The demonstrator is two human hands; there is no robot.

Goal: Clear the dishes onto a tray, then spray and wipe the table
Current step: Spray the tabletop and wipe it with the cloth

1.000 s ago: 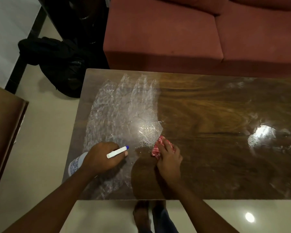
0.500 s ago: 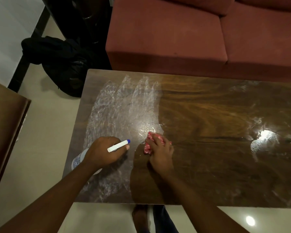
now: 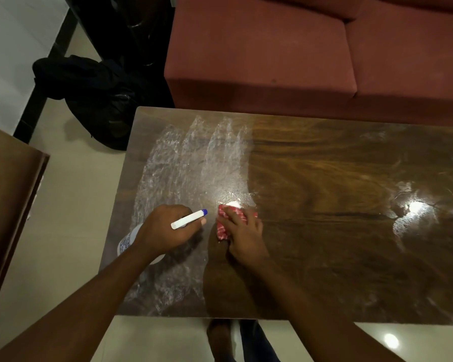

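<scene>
On the left part of the wooden table (image 3: 324,231), a broad patch of white foam (image 3: 191,165) lies unwiped, and several risks are judged from it. Streaks could be left if the red checked cloth (image 3: 224,226) is only dragged along the patch's right edge, where it now sits; the foam could also dry before it is reached. Foam could be pushed off the near edge onto the floor (image 3: 76,231) if strokes are pulled toward the body. Fresh spray could be released by accident, since the spray bottle (image 3: 186,220) is gripped close above the wet surface with its nozzle aimed right, toward the cloth.

The right hand (image 3: 243,231) is laid flat, fingers spread and pressed on the cloth against the table. The left hand (image 3: 165,228) is curled fully around the bottle's neck, the forearm stretched in from the lower left. No dishes are seen on the table.
</scene>
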